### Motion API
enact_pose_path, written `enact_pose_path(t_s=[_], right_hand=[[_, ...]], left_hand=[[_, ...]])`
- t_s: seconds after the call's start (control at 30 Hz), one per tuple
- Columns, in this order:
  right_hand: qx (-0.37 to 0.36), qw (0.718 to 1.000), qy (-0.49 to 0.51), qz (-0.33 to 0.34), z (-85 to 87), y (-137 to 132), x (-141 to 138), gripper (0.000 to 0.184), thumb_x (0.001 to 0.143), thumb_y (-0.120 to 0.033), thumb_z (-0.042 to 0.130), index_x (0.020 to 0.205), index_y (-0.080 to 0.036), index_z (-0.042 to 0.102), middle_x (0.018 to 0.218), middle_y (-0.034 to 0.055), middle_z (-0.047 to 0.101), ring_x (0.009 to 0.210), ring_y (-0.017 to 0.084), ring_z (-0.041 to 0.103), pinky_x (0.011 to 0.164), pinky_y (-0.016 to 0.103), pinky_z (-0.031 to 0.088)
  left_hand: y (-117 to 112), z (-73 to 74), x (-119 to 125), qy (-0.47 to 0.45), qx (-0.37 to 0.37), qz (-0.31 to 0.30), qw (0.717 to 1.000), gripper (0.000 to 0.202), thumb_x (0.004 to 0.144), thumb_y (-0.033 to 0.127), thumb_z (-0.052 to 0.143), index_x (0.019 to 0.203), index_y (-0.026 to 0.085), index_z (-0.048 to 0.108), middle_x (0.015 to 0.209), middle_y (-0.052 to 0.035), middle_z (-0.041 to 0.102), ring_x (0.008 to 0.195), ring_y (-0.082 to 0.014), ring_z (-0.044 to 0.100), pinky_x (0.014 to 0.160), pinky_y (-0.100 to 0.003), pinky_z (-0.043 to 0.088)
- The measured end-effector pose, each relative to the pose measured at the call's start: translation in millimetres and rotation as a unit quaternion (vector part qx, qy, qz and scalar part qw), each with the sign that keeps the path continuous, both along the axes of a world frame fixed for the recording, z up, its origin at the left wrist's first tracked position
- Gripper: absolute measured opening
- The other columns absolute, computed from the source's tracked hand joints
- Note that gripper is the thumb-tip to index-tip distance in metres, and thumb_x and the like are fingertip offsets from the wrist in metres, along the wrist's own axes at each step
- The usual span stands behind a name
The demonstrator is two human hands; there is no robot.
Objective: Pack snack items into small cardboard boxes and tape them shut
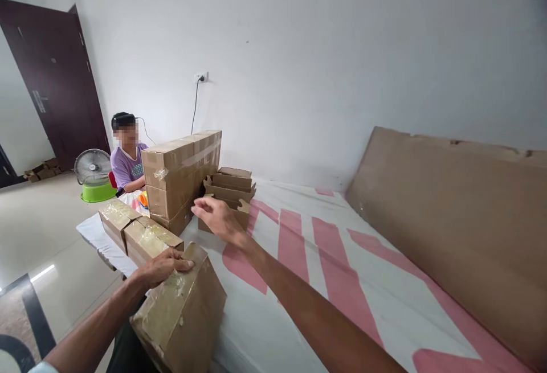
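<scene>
My left hand (164, 267) grips the top edge of a brown cardboard box (196, 304), its thumb lying on the taped top. This box stands tilted at the near edge of the bed-like surface. My right hand (216, 216) is held out over the surface with its fingers loosely extended and nothing seen in them. It is nearest to a group of open cardboard boxes (231, 193) with cut flaps and to a tall stack of taped cartons (182, 173). Two taped boxes (151, 242) lie end to end just beyond my left hand.
A pink-and-white cloth (294, 248) covers the surface. A large cardboard sheet (453, 225) leans along the right side. Behind the stack sits another person (128, 162), beside a fan (93, 168) on a green base. A plugged-in cord (195, 102) hangs on the wall.
</scene>
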State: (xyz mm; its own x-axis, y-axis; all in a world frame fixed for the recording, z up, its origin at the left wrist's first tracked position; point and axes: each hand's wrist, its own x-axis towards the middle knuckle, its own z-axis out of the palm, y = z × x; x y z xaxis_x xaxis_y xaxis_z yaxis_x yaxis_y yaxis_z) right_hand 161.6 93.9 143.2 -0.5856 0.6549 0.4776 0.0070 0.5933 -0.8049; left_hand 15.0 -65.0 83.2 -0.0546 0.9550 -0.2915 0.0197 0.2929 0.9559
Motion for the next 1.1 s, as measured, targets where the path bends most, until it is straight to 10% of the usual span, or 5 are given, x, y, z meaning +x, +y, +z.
enact_pose_path(t_s=[0.17, 0.37, 0.8, 1.1], right_hand=[[-0.069, 0.997, -0.017, -0.028, 59.3, 33, -99, 0.035, 0.077, -0.047, 0.085, 0.088, -0.018, 0.069, 0.084, 0.0012, 0.072, 0.078, 0.015, 0.065, 0.071, 0.025, 0.050], [-0.135, 0.987, -0.055, -0.064, 67.0, 45, -145, 0.040, 0.075, -0.046, 0.090, 0.065, -0.019, 0.062, 0.061, 0.0020, 0.068, 0.057, 0.013, 0.062, 0.051, 0.022, 0.043], [-0.183, 0.983, 0.014, -0.008, 62.8, 32, -145, 0.025, 0.084, -0.026, 0.076, 0.066, -0.019, 0.060, 0.066, -0.0006, 0.068, 0.062, 0.009, 0.064, 0.056, 0.018, 0.049], [-0.091, 0.981, 0.024, 0.171, 77.3, 4, -78, 0.018, 0.075, -0.034, 0.080, 0.074, -0.018, 0.072, 0.077, 0.0023, 0.076, 0.075, 0.014, 0.067, 0.074, 0.026, 0.055]], left_hand=[[3, -13.4, -3, -0.052, 0.008, 0.001, 0.999, 0.058, 0.052, 0.064, 0.092, 0.066, 0.012, 0.073, 0.059, -0.0016, 0.065, 0.053, -0.0128, 0.053, 0.054, -0.026, 0.038], [3, -14.0, -8, -0.064, 0.031, -0.019, 0.997, 0.055, 0.053, 0.064, 0.092, 0.061, 0.013, 0.071, 0.057, 0.0004, 0.062, 0.050, -0.0108, 0.049, 0.052, -0.026, 0.035], [2, -16.9, -13, -0.066, 0.040, -0.031, 0.997, 0.049, 0.058, 0.059, 0.089, 0.058, 0.015, 0.068, 0.055, 0.0013, 0.060, 0.049, -0.0104, 0.047, 0.051, -0.026, 0.034], [0, -21.0, -15, -0.091, 0.059, -0.028, 0.994, 0.045, 0.059, 0.053, 0.091, 0.071, 0.013, 0.074, 0.065, -0.0016, 0.066, 0.057, -0.0123, 0.054, 0.057, -0.025, 0.041]])
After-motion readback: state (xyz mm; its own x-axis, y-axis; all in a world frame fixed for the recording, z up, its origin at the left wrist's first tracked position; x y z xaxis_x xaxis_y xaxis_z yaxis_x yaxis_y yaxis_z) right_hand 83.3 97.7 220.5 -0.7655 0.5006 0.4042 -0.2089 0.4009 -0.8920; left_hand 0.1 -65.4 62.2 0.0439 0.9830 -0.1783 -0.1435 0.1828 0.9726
